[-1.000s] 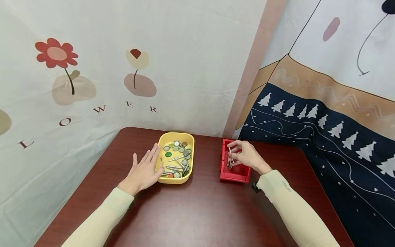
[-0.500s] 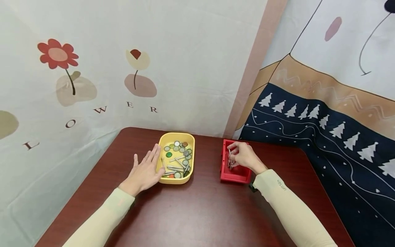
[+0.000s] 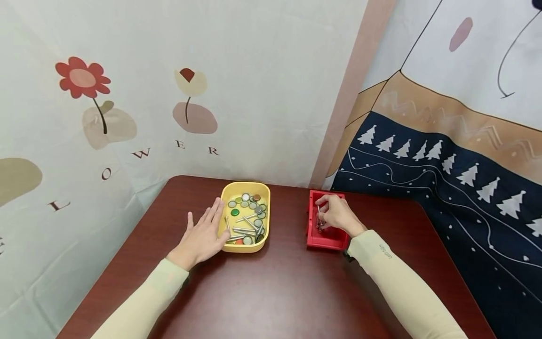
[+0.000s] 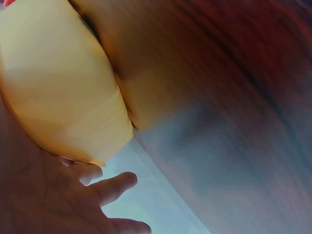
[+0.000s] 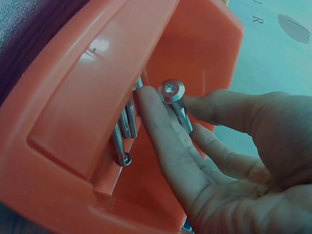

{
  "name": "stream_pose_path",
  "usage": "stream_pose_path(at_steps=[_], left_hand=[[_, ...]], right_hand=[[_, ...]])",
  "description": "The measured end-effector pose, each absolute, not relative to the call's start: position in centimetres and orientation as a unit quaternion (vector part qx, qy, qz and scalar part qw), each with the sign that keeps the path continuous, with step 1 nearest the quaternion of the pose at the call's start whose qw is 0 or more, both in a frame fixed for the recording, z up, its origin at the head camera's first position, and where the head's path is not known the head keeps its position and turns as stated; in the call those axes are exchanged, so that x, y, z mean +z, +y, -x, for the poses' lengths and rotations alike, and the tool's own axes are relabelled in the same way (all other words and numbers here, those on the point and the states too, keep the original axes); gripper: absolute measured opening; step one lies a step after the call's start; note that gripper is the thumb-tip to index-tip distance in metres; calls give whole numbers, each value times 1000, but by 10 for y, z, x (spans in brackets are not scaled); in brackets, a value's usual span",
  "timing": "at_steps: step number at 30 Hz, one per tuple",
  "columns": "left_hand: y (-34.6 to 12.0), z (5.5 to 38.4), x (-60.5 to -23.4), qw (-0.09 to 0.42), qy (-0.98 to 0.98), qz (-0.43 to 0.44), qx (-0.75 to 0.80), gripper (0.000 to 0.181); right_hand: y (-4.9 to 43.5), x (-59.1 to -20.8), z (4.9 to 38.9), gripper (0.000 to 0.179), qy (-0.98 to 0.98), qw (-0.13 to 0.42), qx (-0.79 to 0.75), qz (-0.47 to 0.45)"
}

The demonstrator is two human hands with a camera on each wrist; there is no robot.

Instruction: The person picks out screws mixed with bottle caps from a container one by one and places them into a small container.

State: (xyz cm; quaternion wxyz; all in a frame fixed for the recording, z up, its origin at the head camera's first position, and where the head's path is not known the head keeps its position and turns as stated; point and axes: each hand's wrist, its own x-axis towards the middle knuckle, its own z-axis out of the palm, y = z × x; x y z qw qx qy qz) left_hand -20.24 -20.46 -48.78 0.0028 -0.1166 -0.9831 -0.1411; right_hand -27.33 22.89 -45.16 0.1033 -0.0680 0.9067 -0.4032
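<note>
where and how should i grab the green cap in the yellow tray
Probably pinch opposite edges of its rim, coming from straight above: the green cap lies flat with nothing on top, and the walls of the yellow tray rise around it, likely hindering a sideways approach.

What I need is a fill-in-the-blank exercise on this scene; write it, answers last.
In the head view, the right hand holds a bolt at the ____ box.
The left hand touches the side of the ____ tray.
All visible caps lie in the ____, not the box.
The tray stands on the table to the ____ of the box.
Missing words: red; yellow; tray; left.
</note>
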Motion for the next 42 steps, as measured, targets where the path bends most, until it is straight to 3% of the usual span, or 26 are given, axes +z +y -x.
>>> stream_pose_path(at_steps=[18, 35, 42], left_hand=[[-205, 198, -486, 3, -984, 115, -137, 91], [-202, 201, -487, 6, -983, 120, -136, 92], [-203, 202, -486, 6, -984, 117, -137, 93]], right_hand=[[227, -447, 273, 48, 916, 94, -385, 66], [208, -435, 258, 41, 949, -55, -277, 143], [188, -430, 251, 44, 945, -73, -263, 183]])
